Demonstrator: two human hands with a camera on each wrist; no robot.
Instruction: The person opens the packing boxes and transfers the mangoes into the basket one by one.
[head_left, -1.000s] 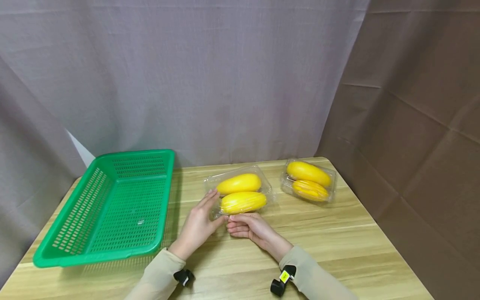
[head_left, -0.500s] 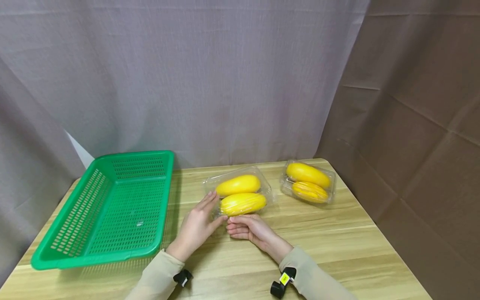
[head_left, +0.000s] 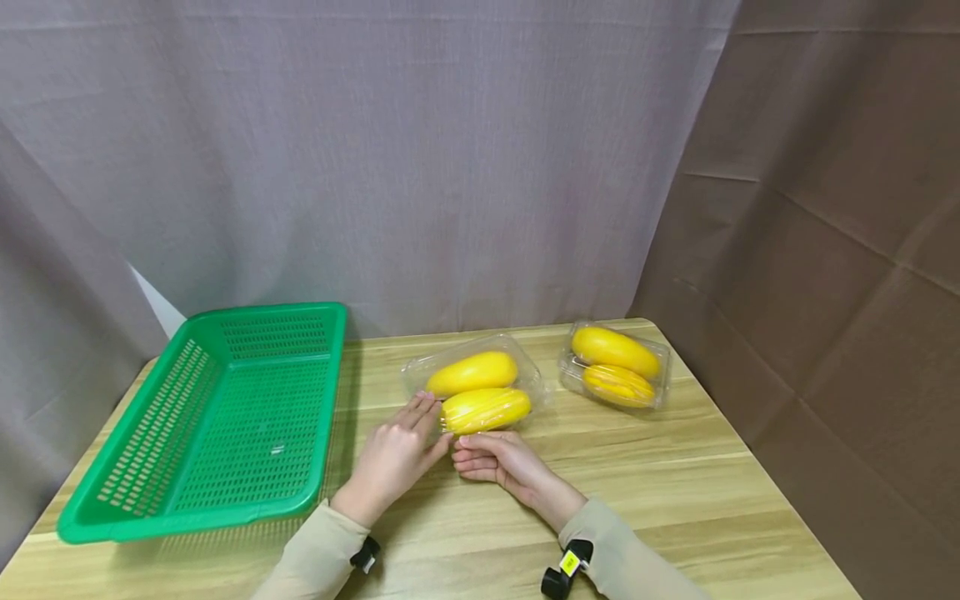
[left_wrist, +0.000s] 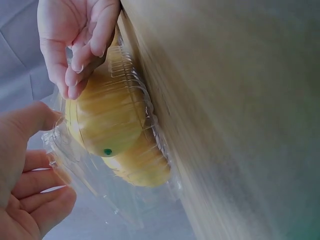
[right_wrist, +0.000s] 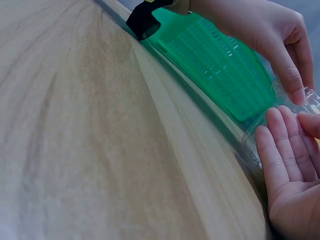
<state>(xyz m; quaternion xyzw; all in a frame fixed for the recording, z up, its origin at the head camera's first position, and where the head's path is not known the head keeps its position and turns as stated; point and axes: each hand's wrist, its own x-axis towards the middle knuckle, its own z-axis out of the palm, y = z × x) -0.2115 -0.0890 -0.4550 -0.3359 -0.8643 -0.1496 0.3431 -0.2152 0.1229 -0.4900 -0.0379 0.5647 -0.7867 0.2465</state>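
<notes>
Near the table's middle lies a clear plastic clamshell box with two oblong yellow melons inside, one behind the other. At its near left corner, my left hand holds the box; the left wrist view has the thumb on one edge and curled fingers against the clear plastic. My right hand is at the front edge, palm turned up, pinching the rim between thumb and index finger. Its other fingers extend below. The pinched rim itself is mostly hidden by the fingertips.
On the left stands a green perforated plastic basket. A second clear clamshell box with two more yellow melons sits at the back right of the wooden table. Grey and brown cloth hangs behind and to the right.
My left fingers have shifted slightly down and closer over the box's left end. The rear melon appears a little further left. My right hand stays nearly still; the head view has drifted slightly.
</notes>
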